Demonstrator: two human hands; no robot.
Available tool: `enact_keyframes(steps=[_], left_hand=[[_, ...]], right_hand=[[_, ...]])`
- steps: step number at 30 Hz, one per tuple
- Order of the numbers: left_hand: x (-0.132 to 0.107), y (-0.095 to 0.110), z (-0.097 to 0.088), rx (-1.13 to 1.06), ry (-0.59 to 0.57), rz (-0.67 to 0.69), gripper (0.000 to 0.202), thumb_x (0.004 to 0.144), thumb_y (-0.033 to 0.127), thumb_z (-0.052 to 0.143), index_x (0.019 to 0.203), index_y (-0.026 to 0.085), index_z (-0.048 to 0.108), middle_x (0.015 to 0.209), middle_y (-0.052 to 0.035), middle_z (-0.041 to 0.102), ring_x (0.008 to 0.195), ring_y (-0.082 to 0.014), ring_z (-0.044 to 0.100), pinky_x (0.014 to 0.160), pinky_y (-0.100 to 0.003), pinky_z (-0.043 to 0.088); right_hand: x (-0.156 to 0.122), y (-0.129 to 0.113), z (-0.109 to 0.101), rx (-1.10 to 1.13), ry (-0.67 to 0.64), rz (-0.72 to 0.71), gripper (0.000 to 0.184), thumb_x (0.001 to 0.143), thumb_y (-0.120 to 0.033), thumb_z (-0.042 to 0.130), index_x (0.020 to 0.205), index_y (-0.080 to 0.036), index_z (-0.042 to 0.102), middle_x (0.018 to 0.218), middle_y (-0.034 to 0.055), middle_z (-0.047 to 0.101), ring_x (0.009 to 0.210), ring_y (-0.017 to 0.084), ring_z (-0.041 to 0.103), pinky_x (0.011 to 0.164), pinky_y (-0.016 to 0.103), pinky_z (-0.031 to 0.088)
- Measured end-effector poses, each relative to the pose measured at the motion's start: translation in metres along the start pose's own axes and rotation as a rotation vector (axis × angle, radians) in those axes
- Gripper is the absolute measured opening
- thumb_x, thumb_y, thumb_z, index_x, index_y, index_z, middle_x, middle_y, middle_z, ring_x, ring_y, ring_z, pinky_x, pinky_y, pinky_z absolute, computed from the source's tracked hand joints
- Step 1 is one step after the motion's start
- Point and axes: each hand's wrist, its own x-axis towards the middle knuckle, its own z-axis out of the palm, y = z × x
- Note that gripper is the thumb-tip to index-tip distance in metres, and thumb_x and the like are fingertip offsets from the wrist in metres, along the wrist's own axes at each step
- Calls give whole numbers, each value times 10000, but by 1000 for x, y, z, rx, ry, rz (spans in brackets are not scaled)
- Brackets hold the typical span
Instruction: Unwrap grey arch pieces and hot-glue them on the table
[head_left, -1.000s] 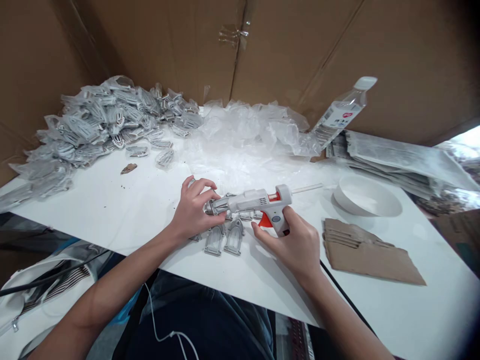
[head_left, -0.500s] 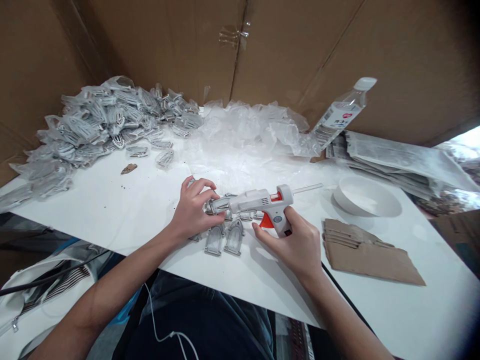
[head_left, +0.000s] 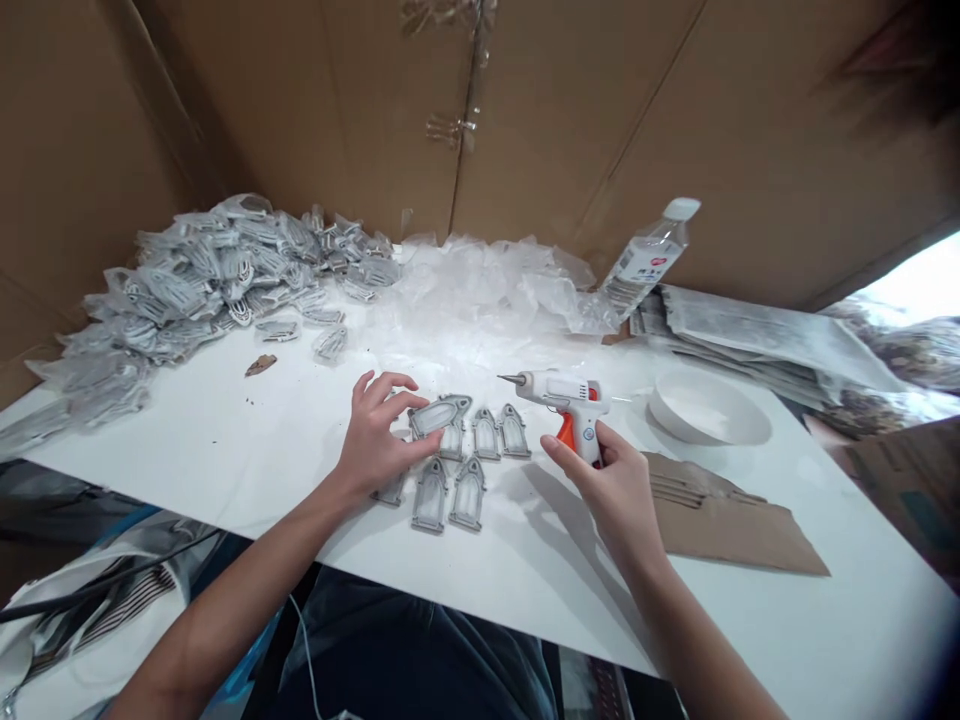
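Observation:
My left hand (head_left: 377,436) pinches a grey arch-shaped plastic piece (head_left: 439,414) just above the white table (head_left: 225,440). Several more grey arch pieces (head_left: 457,492) lie flat in front of and beside it. My right hand (head_left: 613,486) grips the handle of a white glue gun (head_left: 562,398) with an orange trigger. The gun's nozzle points left and sits clear of the held piece, to its right.
A heap of bagged grey parts (head_left: 187,290) fills the back left. Crumpled clear plastic (head_left: 495,285) lies at the back middle, with a water bottle (head_left: 649,258) leaning by it. A white bowl (head_left: 709,408), cardboard pieces (head_left: 720,515) and stacked bags (head_left: 780,335) sit at right. Cardboard walls surround the table.
The glue gun has pulled back to the right, away from the piece in my left hand. My view has tipped so the table sits lower.

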Motion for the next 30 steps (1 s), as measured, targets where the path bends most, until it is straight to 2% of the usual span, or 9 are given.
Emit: enact_keyframes(steps=[4, 8, 11, 16, 22, 26, 30], left_hand=[[7, 0, -7, 6, 83, -3, 132, 772, 262, 761, 857, 202, 679, 1039, -65, 655, 1033, -246, 637, 1065, -529, 411], [11, -2, -21, -44, 117, -53, 136, 777, 278, 780, 888, 225, 721, 1037, -52, 648, 1014, -234, 641, 1014, -491, 467], [10, -4, -35, -137, 137, -90, 199, 768, 298, 802, 952, 241, 754, 1056, -57, 647, 1028, -235, 639, 961, -454, 512], [-2, 2, -56, -309, 205, -118, 243, 752, 302, 824, 981, 249, 763, 1067, -55, 656, 1056, -232, 643, 967, -431, 536], [-15, 18, -80, -526, 164, -146, 278, 733, 239, 850, 996, 287, 771, 1073, -43, 658, 1074, -223, 639, 959, -397, 539], [-18, 17, -87, -462, 165, -145, 246, 747, 241, 834, 981, 276, 767, 1077, -46, 654, 1069, -228, 639, 945, -395, 541], [-21, 2, -89, -196, 220, -140, 200, 776, 318, 802, 957, 249, 755, 1075, -52, 652, 1048, -240, 641, 937, -414, 539]], right_hand=[[13, 6, -5, -73, 18, -11, 489, 705, -585, 720, 662, -220, 398, 590, -72, 323, 538, 83, 303, 484, 247, 247], [31, 15, -16, -258, -5, -33, 374, 680, -497, 658, 667, -235, 393, 565, -76, 346, 509, 97, 336, 476, 254, 263], [38, 23, -27, -334, 40, -22, 297, 646, -435, 626, 665, -244, 398, 542, -74, 368, 493, 111, 349, 489, 268, 255], [36, 35, -37, -453, 96, 21, 313, 643, -483, 601, 643, -264, 378, 525, -39, 426, 523, 153, 403, 536, 299, 265], [27, 43, -42, -534, 88, 96, 318, 662, -535, 583, 650, -259, 425, 568, 22, 523, 574, 196, 475, 563, 322, 301], [25, 46, -44, -558, 77, 118, 345, 666, -567, 603, 661, -255, 456, 606, 49, 559, 611, 219, 515, 584, 331, 330], [25, 46, -42, -596, 84, 134, 370, 676, -586, 625, 656, -255, 459, 633, 73, 580, 652, 243, 541, 613, 338, 349]])
